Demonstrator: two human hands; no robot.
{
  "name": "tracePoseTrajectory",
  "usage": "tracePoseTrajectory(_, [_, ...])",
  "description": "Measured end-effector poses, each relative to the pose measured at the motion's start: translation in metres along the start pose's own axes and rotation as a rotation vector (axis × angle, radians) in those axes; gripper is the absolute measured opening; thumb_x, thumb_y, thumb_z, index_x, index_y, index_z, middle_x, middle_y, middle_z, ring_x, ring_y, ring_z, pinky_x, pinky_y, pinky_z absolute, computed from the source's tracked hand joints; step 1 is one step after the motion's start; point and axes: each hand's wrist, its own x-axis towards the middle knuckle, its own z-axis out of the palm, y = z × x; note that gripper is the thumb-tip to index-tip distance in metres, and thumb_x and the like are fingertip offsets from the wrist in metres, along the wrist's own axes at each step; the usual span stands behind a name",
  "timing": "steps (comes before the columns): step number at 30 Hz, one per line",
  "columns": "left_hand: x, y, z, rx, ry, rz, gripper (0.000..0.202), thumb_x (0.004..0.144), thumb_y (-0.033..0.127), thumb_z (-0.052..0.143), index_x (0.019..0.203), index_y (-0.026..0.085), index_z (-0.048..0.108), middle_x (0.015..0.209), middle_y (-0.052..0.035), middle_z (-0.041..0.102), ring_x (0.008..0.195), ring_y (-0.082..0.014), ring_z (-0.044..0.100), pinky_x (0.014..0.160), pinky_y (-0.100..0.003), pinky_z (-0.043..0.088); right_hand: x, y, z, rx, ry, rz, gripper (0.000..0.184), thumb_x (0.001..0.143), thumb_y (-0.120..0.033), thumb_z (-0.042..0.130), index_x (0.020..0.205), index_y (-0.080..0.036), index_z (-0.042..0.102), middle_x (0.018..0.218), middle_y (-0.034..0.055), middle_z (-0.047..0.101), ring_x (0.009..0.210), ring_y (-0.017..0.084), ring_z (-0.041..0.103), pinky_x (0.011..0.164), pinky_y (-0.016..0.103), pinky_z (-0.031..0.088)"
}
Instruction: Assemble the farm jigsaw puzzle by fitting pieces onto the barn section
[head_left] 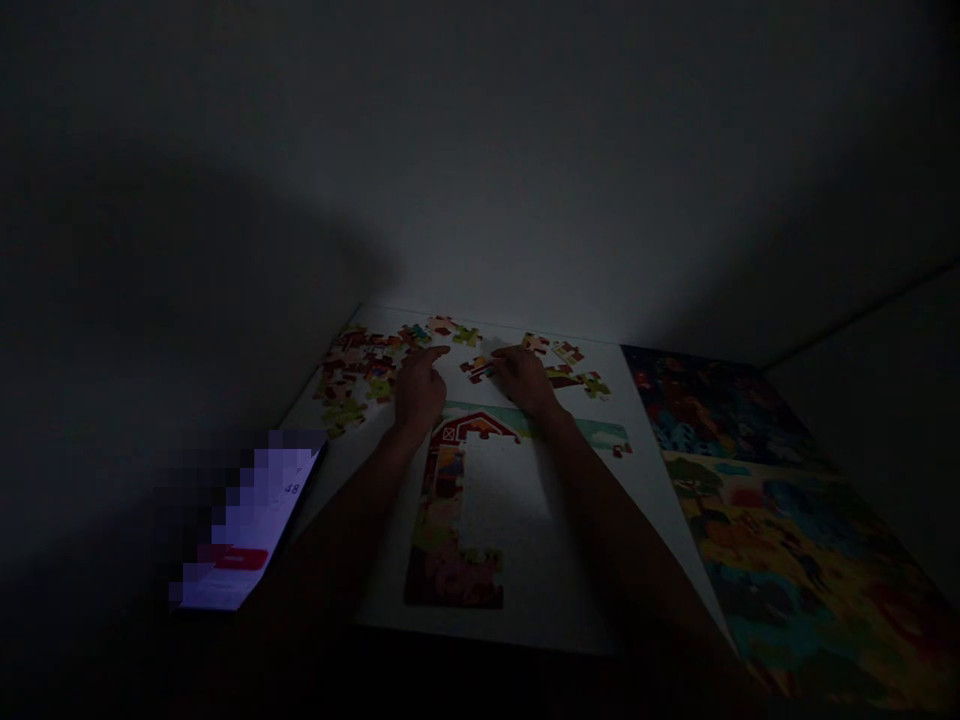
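Observation:
A partly joined jigsaw puzzle (457, 500) with a red barn lies on a white board (517, 560) in dim light. My left hand (418, 388) rests over the loose puzzle pieces (360, 370) at the far left, its forefinger stretched out. My right hand (525, 380) lies curled beside it, its fingertips touching a small red and yellow piece (477, 369). More loose pieces (570, 365) lie just beyond my right hand.
A colourful printed picture sheet (780, 530) lies along the board's right side. A lit phone screen (240, 520) sits at the left. A pale wall (525, 200) rises right behind the board; the surroundings are very dark.

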Motion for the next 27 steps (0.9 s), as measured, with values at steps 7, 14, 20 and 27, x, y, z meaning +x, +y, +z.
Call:
tracePoseTrajectory(7, [-0.001,-0.002,-0.006,0.217,-0.059,-0.005,0.042,0.079,0.002,0.046,0.11,0.019,0.07,0.118,-0.0089,0.069,0.117,-0.026,0.061,0.105,-0.044,0.046,0.001,0.001,-0.001,-0.085,-0.085,-0.075,0.029,0.093,-0.02,0.048,0.107,-0.02,0.074,0.112,0.0095,0.072,0.105,0.024,0.062,0.097,0.039,0.044])
tracePoseTrajectory(14, [-0.009,0.012,-0.003,0.279,-0.121,0.166,0.033,0.084,0.008,0.049,0.107,0.018,0.07,0.116,-0.0094,0.068,0.121,-0.0245,0.057,0.114,-0.043,0.037,0.001,0.01,0.002,0.016,-0.051,-0.1,0.033,0.083,-0.011,0.047,0.099,-0.02,0.075,0.106,0.008,0.072,0.103,0.023,0.062,0.098,0.039,0.045])
tracePoseTrajectory(20, [-0.025,0.024,0.005,0.289,-0.269,0.288,0.032,0.091,0.016,0.05,0.119,0.021,0.065,0.127,-0.0065,0.064,0.12,-0.0228,0.056,0.11,-0.041,0.041,-0.001,0.02,0.006,0.162,0.042,-0.077,0.036,0.078,-0.015,0.045,0.1,-0.019,0.072,0.105,0.0087,0.071,0.102,0.023,0.063,0.095,0.039,0.047])
tracePoseTrajectory(27, [-0.03,0.022,0.009,0.302,-0.278,0.315,0.032,0.095,0.028,0.05,0.124,0.021,0.062,0.14,-0.0083,0.056,0.13,-0.0243,0.049,0.116,-0.046,0.032,-0.003,0.022,-0.007,0.081,0.152,0.024,0.031,0.084,-0.028,0.046,0.098,-0.018,0.072,0.106,0.0102,0.071,0.105,0.025,0.062,0.097,0.041,0.046])
